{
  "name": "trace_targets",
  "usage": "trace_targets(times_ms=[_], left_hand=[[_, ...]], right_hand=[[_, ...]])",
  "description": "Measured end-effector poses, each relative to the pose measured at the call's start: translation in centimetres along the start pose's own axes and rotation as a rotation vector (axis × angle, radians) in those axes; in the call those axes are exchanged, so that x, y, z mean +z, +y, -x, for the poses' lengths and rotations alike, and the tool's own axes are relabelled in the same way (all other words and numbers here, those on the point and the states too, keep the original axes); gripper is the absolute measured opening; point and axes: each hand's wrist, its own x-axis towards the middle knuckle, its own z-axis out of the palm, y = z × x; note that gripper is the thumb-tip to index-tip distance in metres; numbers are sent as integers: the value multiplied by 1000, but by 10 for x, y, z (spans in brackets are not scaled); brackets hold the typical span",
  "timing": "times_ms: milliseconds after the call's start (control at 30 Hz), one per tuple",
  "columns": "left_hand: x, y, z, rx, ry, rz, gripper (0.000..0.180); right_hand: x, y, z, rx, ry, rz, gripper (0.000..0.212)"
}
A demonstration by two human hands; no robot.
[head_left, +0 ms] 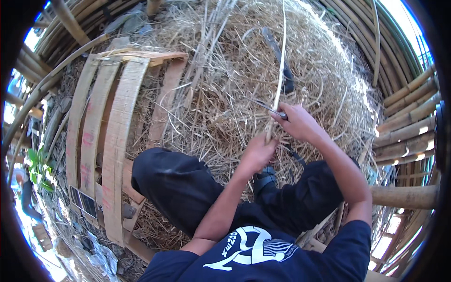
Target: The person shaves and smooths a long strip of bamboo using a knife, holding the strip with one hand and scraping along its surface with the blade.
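Observation:
My left hand (pixel 259 153) is closed around the lower end of a long pale bamboo strip (pixel 281 75), which runs up and away past the top of the view. My right hand (pixel 299 123) grips a small knife (pixel 261 104) by its dark handle. Its thin blade points to the left and crosses the strip just above my left hand. Beyond my hands, a long dark tool (pixel 277 56), perhaps a machete, lies on the shavings. Whether the blade cuts into the strip cannot be made out.
A deep heap of straw-coloured shavings (pixel 225 103) covers the ground between my bent knees and beyond. A slatted wooden crate (pixel 124 136) stands at my left, with a dark flat phone-like thing (pixel 83 202) on its near end. Bamboo poles (pixel 406 134) wall the right side.

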Motion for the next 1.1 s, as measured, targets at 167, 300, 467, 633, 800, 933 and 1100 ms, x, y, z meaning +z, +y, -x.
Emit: trace_targets(times_ms=[167, 300, 467, 633, 800, 933, 1100], left_hand=[[-11, 10, 5, 57, 185, -314, 26], [-25, 7, -7, 30, 301, -695, 24], [-36, 12, -19, -32, 285, -685, 21], [-43, 6, -36, -171, 209, -655, 20], [-51, -4, -41, -323, 224, -612, 20], [-48, 1, -45, -333, 240, -654, 17], [-41, 10, -40, -423, 260, -553, 15]], right_hand=[[1, 13, -11, -180, -44, 88, 31], [-3, 13, -28, -183, -191, 29, 23], [0, 32, -49, -382, -227, -44, 24], [-12, 31, -59, -335, -397, -70, 21], [-5, 43, -68, -325, -482, -96, 21], [-3, 51, -72, -271, -514, -51, 24], [-4, 48, -72, -178, -687, 6, 27]])
